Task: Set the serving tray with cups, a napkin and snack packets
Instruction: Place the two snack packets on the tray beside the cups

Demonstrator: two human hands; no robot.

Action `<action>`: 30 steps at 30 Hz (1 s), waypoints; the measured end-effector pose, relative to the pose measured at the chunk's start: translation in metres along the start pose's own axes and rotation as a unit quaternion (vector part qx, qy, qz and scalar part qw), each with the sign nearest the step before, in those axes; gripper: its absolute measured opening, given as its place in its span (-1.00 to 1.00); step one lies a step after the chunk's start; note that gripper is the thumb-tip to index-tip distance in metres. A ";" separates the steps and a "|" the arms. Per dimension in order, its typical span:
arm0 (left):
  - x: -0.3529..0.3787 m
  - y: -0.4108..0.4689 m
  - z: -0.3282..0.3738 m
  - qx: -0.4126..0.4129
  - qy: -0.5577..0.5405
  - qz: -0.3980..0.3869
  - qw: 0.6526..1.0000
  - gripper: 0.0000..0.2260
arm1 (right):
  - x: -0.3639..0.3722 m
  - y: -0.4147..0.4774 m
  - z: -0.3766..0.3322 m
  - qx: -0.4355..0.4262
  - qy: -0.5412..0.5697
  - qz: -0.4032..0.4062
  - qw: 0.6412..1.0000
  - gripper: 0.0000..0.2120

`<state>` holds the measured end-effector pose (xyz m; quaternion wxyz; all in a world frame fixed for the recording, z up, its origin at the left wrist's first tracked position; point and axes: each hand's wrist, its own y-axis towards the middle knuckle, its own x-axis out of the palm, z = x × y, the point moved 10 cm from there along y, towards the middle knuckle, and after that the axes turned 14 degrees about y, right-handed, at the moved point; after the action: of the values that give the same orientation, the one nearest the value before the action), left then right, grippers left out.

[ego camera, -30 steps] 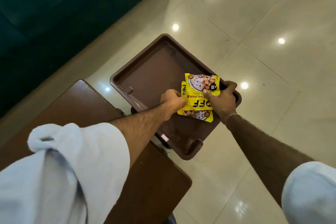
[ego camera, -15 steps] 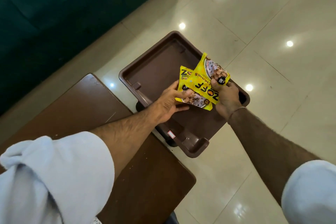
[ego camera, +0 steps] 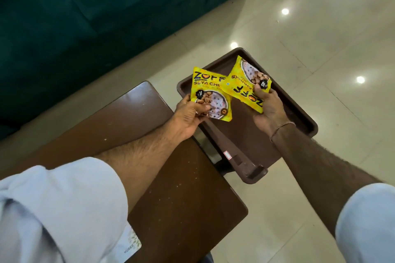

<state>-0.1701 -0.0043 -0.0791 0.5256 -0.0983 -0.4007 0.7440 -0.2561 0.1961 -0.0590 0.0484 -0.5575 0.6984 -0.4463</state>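
Note:
A brown plastic serving tray [ego camera: 298,113] rests on a small stand just past the far right corner of the wooden table. Above it I hold two yellow snack packets apart. My left hand [ego camera: 189,116] grips the lower edge of the left snack packet [ego camera: 210,94], its label upright. In my right hand [ego camera: 268,109] is the right snack packet [ego camera: 245,85], turned upside down and tilted, overlapping the left packet's corner. No cups are in view. What shows of the tray's inside is bare; the packets and hands hide the rest.
A dark brown wooden table [ego camera: 171,177] lies under my left forearm. A white patterned packet or napkin [ego camera: 131,243] peeks out at its near edge. A dark green sofa [ego camera: 85,17] fills the upper left. Glossy cream floor tiles [ego camera: 320,38] surround the tray.
Both packets lay stacked in the tray under my hands a second ago. I have lifted them, one in each hand, and pulled them apart above the tray. The camera has shifted.

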 end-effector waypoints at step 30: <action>-0.501 -0.345 -0.091 0.001 -0.147 0.336 0.930 -0.69 | 0.202 -0.239 0.405 0.040 -0.741 -0.458 0.489 -0.67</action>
<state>0.3388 -0.3466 -0.0355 0.1803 -0.1159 -0.4164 0.8836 0.0725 -0.1954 -0.0521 0.3592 -0.9213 0.0323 0.1451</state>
